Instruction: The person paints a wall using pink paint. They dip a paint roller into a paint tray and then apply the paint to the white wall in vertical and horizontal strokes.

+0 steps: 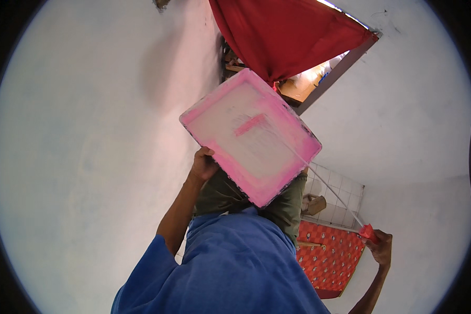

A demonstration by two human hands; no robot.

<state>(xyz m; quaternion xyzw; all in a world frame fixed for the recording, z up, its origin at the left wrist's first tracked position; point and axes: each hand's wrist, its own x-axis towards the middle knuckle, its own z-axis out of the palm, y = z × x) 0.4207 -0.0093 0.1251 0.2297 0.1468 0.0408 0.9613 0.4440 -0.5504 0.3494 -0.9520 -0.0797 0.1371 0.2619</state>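
A pink rectangular paint tray (230,168), coated with whitish paint across its middle, is held tilted in front of my body. My left hand (204,164) grips its lower left edge, the thumb over the rim and the other fingers hidden. In my right hand (380,247), out at the lower right, is the red handle of a paint roller (335,193). Its long thin rod runs up left across the tray's edge, fading against the pale paint. The pink roller head (250,125) lies over the tray's middle, among faint streaks.
White walls (78,131) rise on both sides. A red curtain (293,36) hangs in a doorway ahead, with things behind it partly visible. Below on the right are white floor tiles (327,180), a brownish block-like object (314,204) and a red patterned mat (329,261).
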